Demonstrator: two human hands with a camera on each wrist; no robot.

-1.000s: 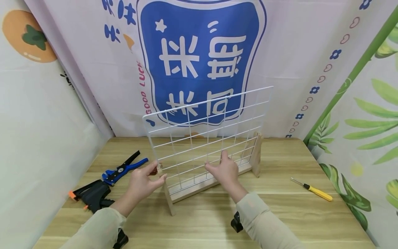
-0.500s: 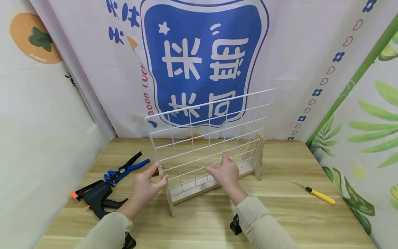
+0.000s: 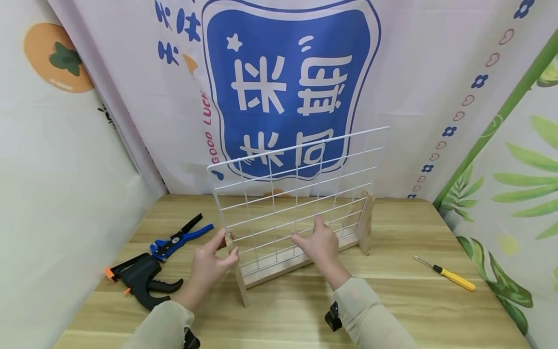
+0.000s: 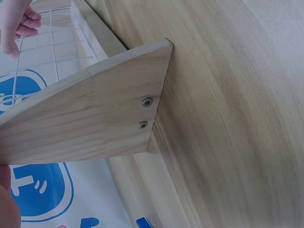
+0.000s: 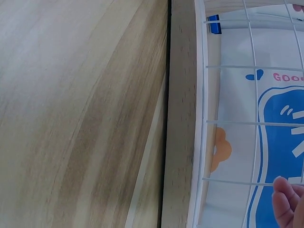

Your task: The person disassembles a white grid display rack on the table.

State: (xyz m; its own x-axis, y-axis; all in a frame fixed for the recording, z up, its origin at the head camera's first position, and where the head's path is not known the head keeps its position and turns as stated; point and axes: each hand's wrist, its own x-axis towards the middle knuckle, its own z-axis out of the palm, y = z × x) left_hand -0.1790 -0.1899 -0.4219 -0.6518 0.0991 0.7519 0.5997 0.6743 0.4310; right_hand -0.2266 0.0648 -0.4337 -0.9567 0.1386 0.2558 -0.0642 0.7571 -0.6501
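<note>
A white wire grid (image 3: pixel 301 194) stands upright in a wooden base rail (image 3: pixel 283 266) between two wooden end feet, mid-table. My left hand (image 3: pixel 226 245) pinches the top of the left foot (image 3: pixel 241 286) between thumb and fingers. My right hand (image 3: pixel 315 237) has its fingers curled round the grid's lower wires near the middle. The left wrist view shows that foot (image 4: pixel 95 114) close up with two screws (image 4: pixel 145 113), and the right hand's fingers (image 4: pixel 19 23) hooked on the grid beyond. In the right wrist view, a fingertip (image 5: pixel 285 199) sits by the wires above the rail (image 5: pixel 183 118).
A blue-handled wire stripper (image 3: pixel 178 237) and a black clamp with orange tips (image 3: pixel 139 278) lie on the table's left side. A yellow-handled screwdriver (image 3: pixel 451 276) lies at the right. Printed cloth walls close in the table (image 3: pixel 392 300) at the back and both sides.
Both hands keep the same hold on the stand. Only the head view has drifted slightly, shifting everything a little right and down.
</note>
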